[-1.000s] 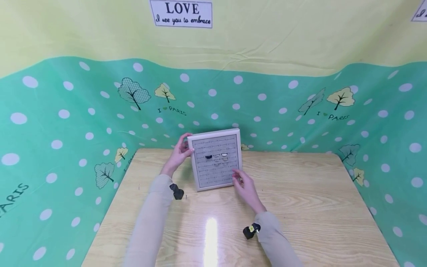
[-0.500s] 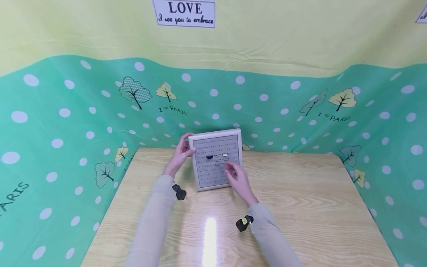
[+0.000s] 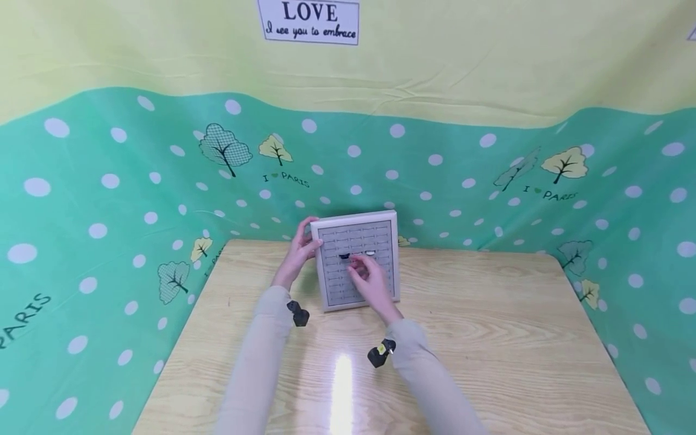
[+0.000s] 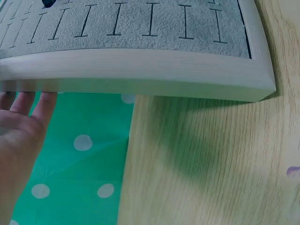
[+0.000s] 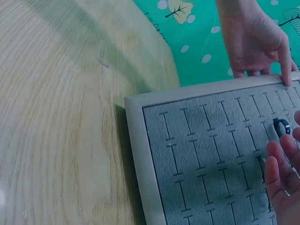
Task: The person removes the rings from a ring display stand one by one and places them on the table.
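A grey ring display board [image 3: 339, 295] in a pale frame stands tilted on the table near the back cloth. My left hand [image 3: 295, 257] grips its left side, thumb on the front of the frame and fingers behind. A dark ring [image 3: 344, 256] and a pale ring [image 3: 370, 253] sit in its slots. Over the middle of the board is my right hand [image 3: 373, 285], its fingers slightly bent and tips close to the rings. In the right wrist view, the dark ring [image 5: 281, 127] is just beyond the fingertips. Other rings are partly hidden by this hand.
The light wooden table [image 3: 505, 338] extends on both sides and in front of the board. Green dotted cloth [image 3: 467, 199] rises behind and at both sides. A dark wrist camera [image 3: 298, 314] sits on the left wrist, another [image 3: 381, 353] on the right.
My right hand has moved left and up across the board, from its lower right edge to the rings in the middle. The left hand keeps its grip on the frame.
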{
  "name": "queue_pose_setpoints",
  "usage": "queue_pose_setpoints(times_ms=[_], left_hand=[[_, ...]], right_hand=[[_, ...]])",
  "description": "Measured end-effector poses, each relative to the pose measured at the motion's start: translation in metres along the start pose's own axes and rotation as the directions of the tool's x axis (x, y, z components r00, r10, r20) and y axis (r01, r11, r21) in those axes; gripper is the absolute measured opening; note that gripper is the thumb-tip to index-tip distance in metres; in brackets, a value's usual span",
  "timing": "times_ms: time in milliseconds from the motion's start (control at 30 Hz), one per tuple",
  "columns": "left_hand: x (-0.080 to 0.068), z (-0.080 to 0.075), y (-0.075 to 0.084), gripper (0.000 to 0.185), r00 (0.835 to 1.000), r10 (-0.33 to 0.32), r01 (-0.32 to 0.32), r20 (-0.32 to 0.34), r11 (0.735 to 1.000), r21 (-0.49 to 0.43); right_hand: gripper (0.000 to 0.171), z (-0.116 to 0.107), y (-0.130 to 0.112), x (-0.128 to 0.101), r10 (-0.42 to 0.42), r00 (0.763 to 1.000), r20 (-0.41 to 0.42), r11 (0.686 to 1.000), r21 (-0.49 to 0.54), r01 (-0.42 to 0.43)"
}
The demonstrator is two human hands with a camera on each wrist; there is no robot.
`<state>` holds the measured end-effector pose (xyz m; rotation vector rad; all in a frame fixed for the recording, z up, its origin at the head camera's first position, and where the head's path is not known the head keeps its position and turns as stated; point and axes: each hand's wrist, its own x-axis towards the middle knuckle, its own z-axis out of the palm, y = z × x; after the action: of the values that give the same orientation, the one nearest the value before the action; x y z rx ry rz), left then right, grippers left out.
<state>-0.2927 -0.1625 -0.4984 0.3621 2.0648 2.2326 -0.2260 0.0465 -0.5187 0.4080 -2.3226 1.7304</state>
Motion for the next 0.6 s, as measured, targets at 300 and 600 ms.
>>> queue_pose_setpoints(times_ms=[300, 600], left_hand=[[0.0, 0.001, -0.002, 0.06, 1.0, 0.021, -0.021, -0.007, 0.999, 0.035], [-0.001, 0.002, 0.0, 0.061, 1.0, 0.024, -0.024, -0.016, 0.999, 0.045]], right_hand=[[0.031, 0.008, -0.005, 0.01, 0.115, 0.993, -0.016, 0.993, 0.015, -0.114], [0.026, 0.016, -0.004, 0.015, 0.164, 0.985, -0.048, 0.986, 0.045, -0.162]])
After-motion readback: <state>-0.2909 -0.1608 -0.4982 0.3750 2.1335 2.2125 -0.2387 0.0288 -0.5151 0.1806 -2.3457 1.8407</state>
